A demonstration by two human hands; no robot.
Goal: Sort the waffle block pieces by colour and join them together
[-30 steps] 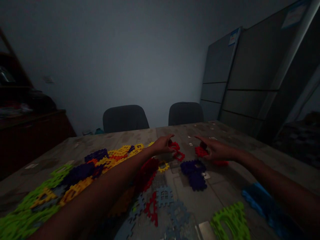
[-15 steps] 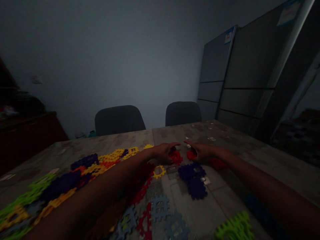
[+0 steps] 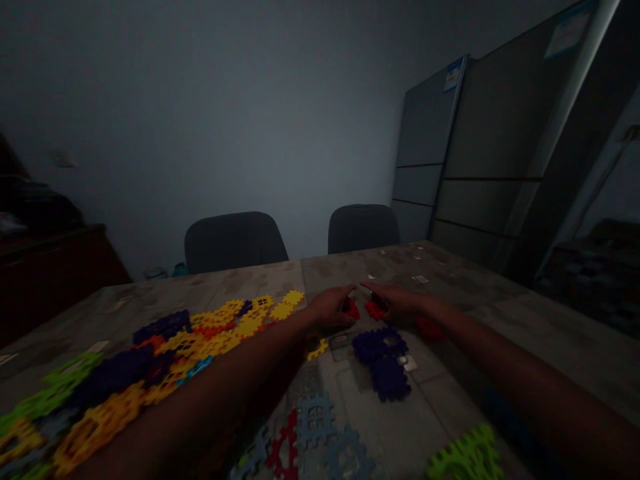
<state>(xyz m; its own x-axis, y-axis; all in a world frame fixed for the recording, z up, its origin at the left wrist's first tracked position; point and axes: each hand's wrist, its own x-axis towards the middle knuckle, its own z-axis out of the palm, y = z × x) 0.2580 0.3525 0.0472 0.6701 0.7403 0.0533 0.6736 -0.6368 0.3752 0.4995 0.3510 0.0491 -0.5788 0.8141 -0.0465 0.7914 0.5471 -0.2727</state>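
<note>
Above the middle of the table, my left hand [image 3: 330,308] is curled around a red toothed plastic building piece [image 3: 352,309]. Facing it, my right hand [image 3: 403,303] grips another red toothed building piece [image 3: 375,309]. A narrow gap separates the two pieces. Just below them lies a cluster of dark purple toothed pieces [image 3: 390,377]. A yellow ring-shaped piece [image 3: 318,350] sits under my left wrist, partly hidden. Beneath my right wrist there is a further red piece [image 3: 429,327].
Many yellow pieces [image 3: 247,327], purple pieces [image 3: 120,370] and green pieces [image 3: 55,387] spread across the table's left side. Grey pieces [image 3: 316,417] lie near the front, a green piece [image 3: 467,457] at front right. Two dark chairs [image 3: 235,240] stand behind the table [image 3: 465,287].
My right hand has moved slightly left with its red piece, narrowing the gap to my left hand. My left arm has shifted down a little, uncovering more yellow pieces.
</note>
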